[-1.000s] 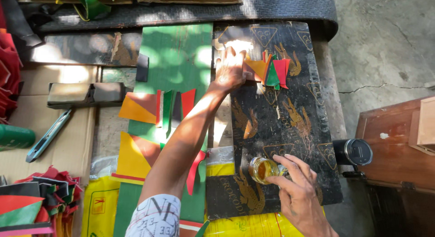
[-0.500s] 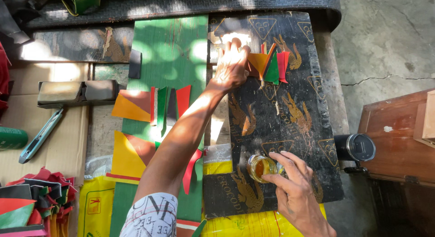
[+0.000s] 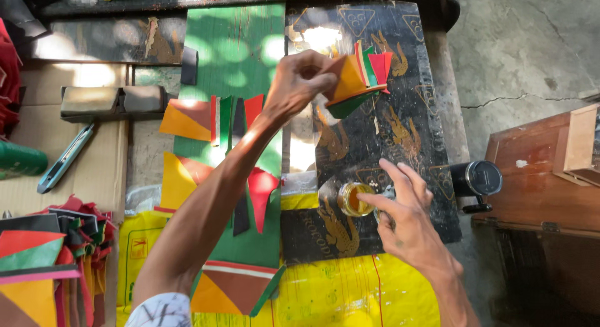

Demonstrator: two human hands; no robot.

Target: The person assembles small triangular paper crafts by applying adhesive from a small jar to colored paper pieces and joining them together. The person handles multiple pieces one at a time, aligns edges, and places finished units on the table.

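Observation:
My left hand is raised over the black patterned mat and pinches a fanned bundle of orange, red and green cut pieces. The bundle hangs just above the mat. My right hand rests lower on the same mat. Its thumb and forefinger hold the right edge of a small open jar of yellow liquid, with the other fingers spread.
A green board with orange, red and green shapes lies left of the mat. A blue utility knife, a grey block and a pile of coloured scraps sit at the left. A black cylinder and wooden box stand at the right.
My left hand has lifted the coloured bundle off the mat and tilted it. My right hand has stayed at the jar, its fingers now more spread.

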